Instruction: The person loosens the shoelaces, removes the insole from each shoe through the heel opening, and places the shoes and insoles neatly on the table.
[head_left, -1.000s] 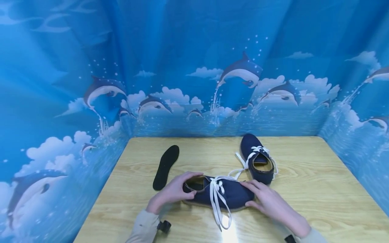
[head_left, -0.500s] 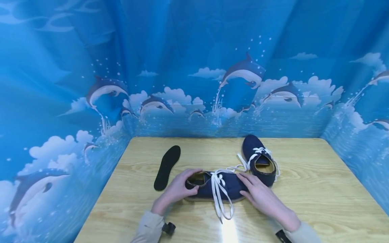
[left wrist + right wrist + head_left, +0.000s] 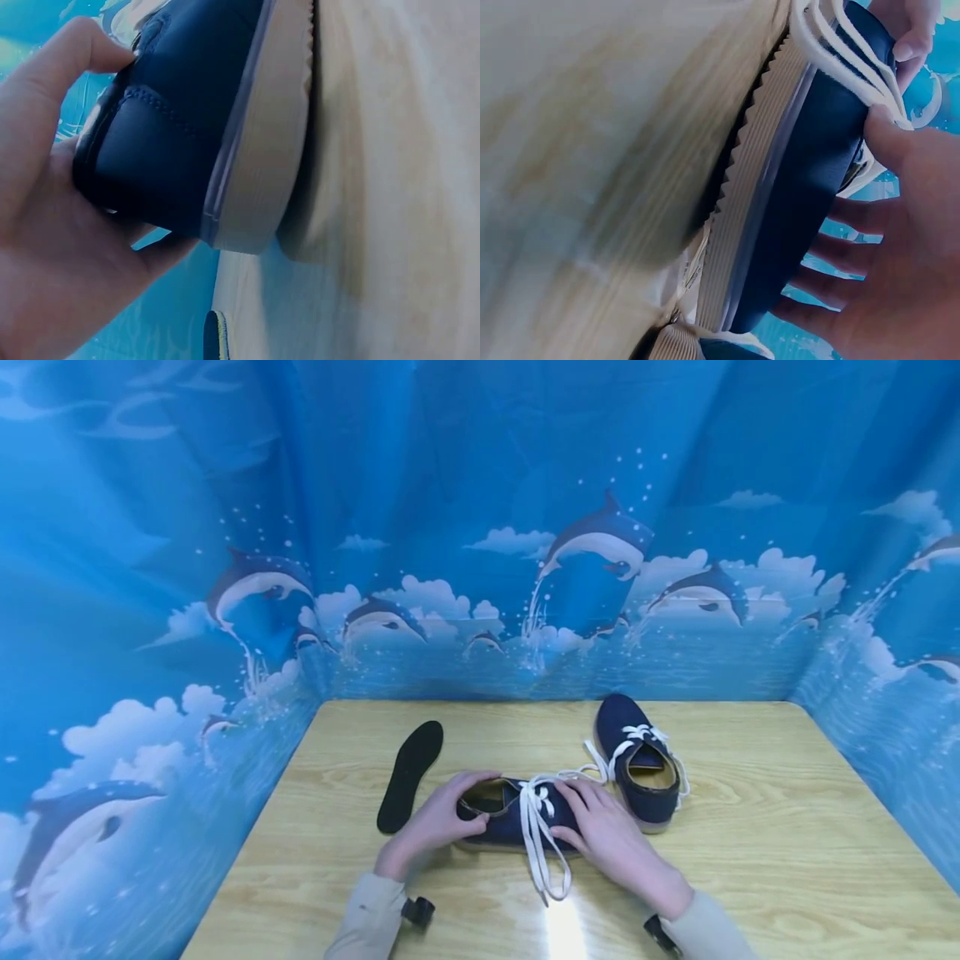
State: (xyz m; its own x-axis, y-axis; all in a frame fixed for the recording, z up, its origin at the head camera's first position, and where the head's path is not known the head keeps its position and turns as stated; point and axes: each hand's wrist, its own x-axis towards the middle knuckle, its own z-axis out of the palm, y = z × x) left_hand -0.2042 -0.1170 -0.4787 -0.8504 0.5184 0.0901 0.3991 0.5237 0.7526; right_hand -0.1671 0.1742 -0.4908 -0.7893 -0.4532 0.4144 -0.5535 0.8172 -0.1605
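Note:
A navy lace-up shoe (image 3: 504,832) lies sideways on the table, toe to the right, its white laces (image 3: 536,837) loose and draped down its near side. My left hand (image 3: 433,820) grips the heel at the collar, thumb on the near side; in the left wrist view the heel (image 3: 165,157) sits between thumb and fingers. My right hand (image 3: 613,842) spreads over the toe. In the right wrist view its thumb touches the shoe's side (image 3: 799,176) beside the laces, and the fairly straight fingers lie across the top. The toe tip is hidden under this hand.
A second navy shoe (image 3: 654,806) with tied white laces stands just behind the right hand, toe pointing away. A black insole (image 3: 409,777) lies on the wooden table (image 3: 750,793) at the left. A blue dolphin-print curtain (image 3: 465,543) encloses the back and sides.
My right hand has slid left along the shoe, from the toe tip toward the laces. The left hand keeps its grip on the heel, and the shoe has barely moved.

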